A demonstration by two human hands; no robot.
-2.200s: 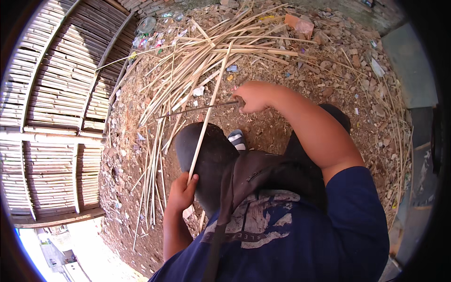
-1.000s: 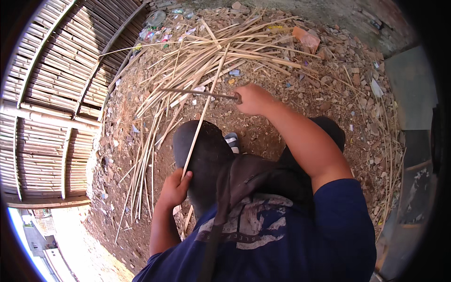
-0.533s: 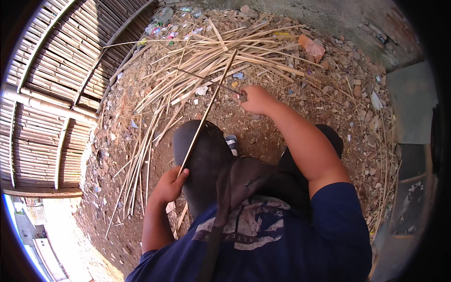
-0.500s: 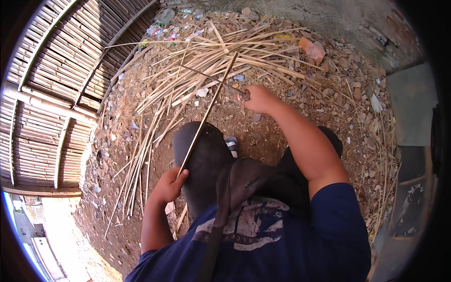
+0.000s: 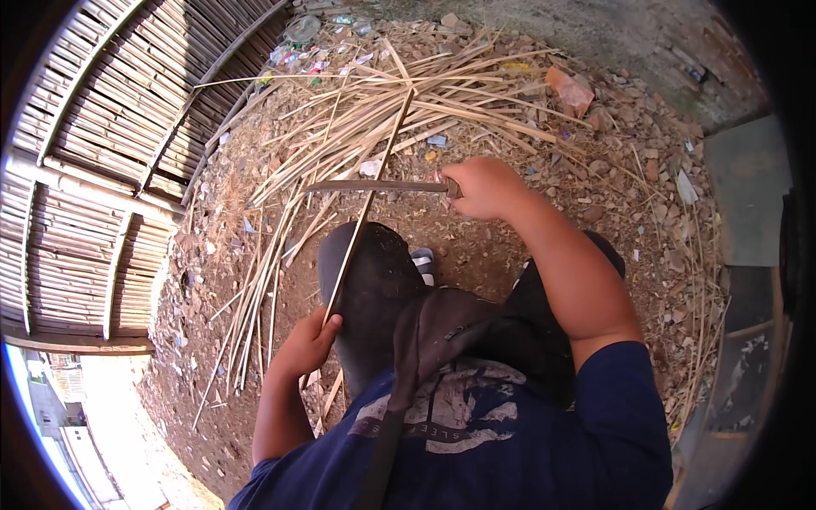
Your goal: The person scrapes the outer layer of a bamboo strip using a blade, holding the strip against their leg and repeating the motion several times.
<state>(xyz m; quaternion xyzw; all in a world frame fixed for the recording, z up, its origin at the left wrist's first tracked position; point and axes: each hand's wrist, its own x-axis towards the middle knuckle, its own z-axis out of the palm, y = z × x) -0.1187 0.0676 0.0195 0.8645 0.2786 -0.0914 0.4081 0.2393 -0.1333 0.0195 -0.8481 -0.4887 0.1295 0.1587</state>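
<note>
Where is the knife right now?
In the head view, the knife sits centre-top, held in the right hand, its blade crossing the bamboo strip over the strip pile.

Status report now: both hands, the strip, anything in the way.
Left hand grips bamboo strip low. Right hand holds long knife across it. Loose bamboo strips piled beyond; nothing blocking.

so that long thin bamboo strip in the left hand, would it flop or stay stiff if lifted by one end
Probably springy rather than floppy: the bamboo strip runs nearly straight from the left hand out past the knife held by the right hand. It looks very slender for its length, so likely light, with a sagging tip. Split edges may be sharp; that cannot be told here.
</note>
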